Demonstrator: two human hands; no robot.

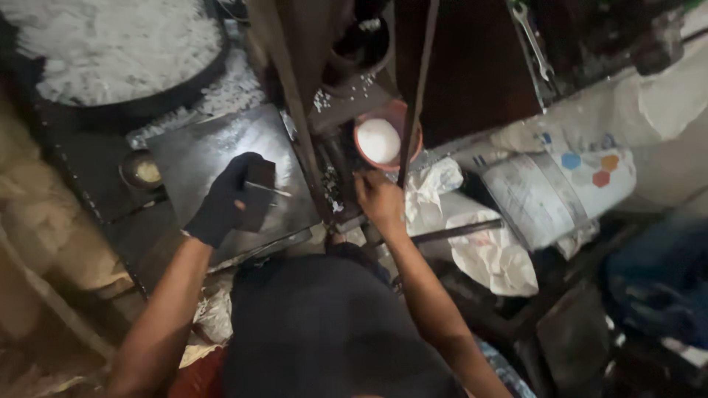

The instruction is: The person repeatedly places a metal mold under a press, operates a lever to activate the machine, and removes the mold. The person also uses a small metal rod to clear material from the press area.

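My left hand (225, 200), in a black glove, grips a small dark block-shaped tool (258, 193) with a thin metal pin sticking out to the right. It rests on a grey metal plate (199, 151). My bare right hand (378, 199) reaches toward the dark machine parts (335, 173) beside the plate, fingers bent; whether it holds anything is hidden. Just beyond it stands a reddish bowl (394, 118) filled with white material.
A big round tray (110, 51) of small white pieces lies at the top left, with more scattered near it. A small metal cup (144, 171) sits left of the plate. White sacks (494, 254) and a printed bucket (553, 191) lie at right. A wrench (535, 44) hangs above.
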